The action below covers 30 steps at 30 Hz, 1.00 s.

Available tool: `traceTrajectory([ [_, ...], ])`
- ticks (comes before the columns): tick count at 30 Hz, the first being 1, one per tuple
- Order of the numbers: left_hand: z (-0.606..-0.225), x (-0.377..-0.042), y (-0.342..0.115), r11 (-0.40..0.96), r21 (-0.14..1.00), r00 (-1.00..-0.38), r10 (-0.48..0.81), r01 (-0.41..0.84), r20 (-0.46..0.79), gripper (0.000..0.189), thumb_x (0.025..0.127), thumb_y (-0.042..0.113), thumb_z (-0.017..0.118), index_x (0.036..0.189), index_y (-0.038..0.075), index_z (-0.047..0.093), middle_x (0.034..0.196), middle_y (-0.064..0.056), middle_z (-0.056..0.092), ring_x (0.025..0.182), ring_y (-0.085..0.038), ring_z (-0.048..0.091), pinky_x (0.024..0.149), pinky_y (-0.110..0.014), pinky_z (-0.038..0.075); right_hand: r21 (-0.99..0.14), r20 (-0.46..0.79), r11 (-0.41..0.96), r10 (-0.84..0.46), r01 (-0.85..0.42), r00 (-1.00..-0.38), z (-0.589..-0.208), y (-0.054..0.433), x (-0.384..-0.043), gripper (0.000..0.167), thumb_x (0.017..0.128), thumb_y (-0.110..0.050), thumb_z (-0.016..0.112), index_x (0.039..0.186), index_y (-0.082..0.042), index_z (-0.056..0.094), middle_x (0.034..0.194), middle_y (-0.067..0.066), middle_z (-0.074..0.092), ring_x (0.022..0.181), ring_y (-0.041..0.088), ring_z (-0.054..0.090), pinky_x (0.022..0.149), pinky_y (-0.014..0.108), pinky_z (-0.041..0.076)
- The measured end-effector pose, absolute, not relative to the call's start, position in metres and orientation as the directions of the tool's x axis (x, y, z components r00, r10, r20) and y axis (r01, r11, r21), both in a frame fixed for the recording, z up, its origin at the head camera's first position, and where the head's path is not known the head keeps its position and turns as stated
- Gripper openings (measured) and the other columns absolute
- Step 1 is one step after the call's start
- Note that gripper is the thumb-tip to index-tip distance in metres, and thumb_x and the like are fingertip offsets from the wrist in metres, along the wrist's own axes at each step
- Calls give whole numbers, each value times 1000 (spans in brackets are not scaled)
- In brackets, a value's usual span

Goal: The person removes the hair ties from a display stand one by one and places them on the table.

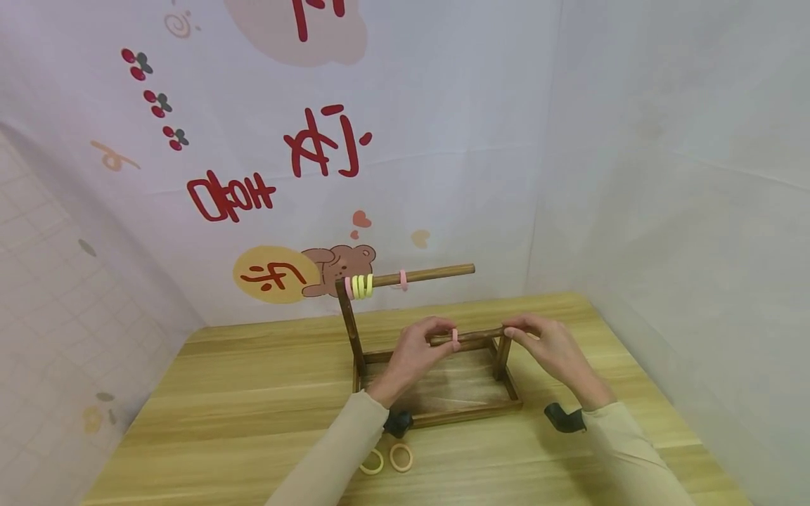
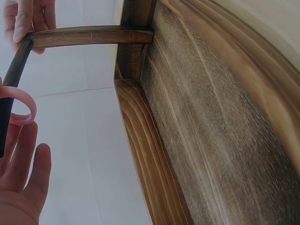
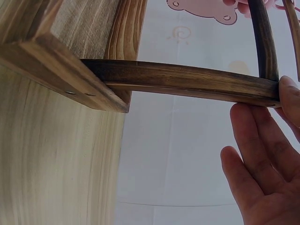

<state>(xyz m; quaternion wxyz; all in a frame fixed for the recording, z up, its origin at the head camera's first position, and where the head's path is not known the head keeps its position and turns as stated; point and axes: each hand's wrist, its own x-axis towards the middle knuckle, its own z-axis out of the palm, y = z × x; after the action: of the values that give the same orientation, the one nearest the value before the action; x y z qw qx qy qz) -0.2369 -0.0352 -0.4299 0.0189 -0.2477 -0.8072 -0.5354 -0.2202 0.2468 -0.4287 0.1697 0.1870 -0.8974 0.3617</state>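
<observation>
A dark wooden rack point(image 1: 465, 416) stands on the table, with a tall post, a short post point(image 1: 502, 357) and a horizontal rod on each. My left hand point(image 1: 414, 348) pinches a pink ring point(image 1: 454, 336) that encircles the lower rod point(image 1: 481, 334) near its free end. The left wrist view also shows this pink ring point(image 2: 31, 104) around the rod, fingertips at its edge. With thumb and fingers, my right hand point(image 1: 550, 344) grips the top of the short post, where the lower rod joins it. On the upper rod point(image 1: 443, 272) hang pink and yellow rings point(image 1: 361, 287), plus a separate pink ring point(image 1: 403, 280).
A yellow ring point(image 1: 373, 462) and an orange ring point(image 1: 401, 457) lie on the table in front of the rack. One black object point(image 1: 399, 423) is by my left wrist, another point(image 1: 564, 418) by my right. White printed cloth point(image 1: 443, 190) walls the table's back and sides.
</observation>
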Motion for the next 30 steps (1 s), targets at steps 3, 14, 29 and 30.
traceTrajectory([
  [3,-429,-236,-38,314,850,-876,381,422,294,34,93,21,81,127,18,73,125,0,72,113,-17,68,95,-39,56,-589,439,666,-212,-458,-873,-429,246,-220,19,101,-19,70,115,-8,77,109,7,78,110,39,70,91,60,55],
  [14,-428,-232,-46,268,854,-864,379,445,331,32,95,19,79,126,15,73,121,-2,73,112,-23,70,96,-44,57,-588,436,668,-213,-456,-874,-430,247,-221,19,101,-20,70,115,-9,77,110,7,78,110,39,70,91,59,55],
  [29,-429,-229,-54,292,847,-872,359,443,333,34,94,19,80,127,16,72,122,0,73,109,-22,70,96,-43,56,-589,438,666,-211,-457,-874,-430,246,-220,19,102,-19,69,115,-8,77,110,8,78,110,39,70,92,60,55],
  [30,-429,-229,-55,290,849,-873,356,442,333,34,94,19,80,127,16,72,122,-1,73,110,-22,70,96,-44,56,-591,438,665,-210,-456,-874,-430,246,-221,19,102,-19,69,115,-8,77,110,8,78,110,39,70,92,60,55],
])
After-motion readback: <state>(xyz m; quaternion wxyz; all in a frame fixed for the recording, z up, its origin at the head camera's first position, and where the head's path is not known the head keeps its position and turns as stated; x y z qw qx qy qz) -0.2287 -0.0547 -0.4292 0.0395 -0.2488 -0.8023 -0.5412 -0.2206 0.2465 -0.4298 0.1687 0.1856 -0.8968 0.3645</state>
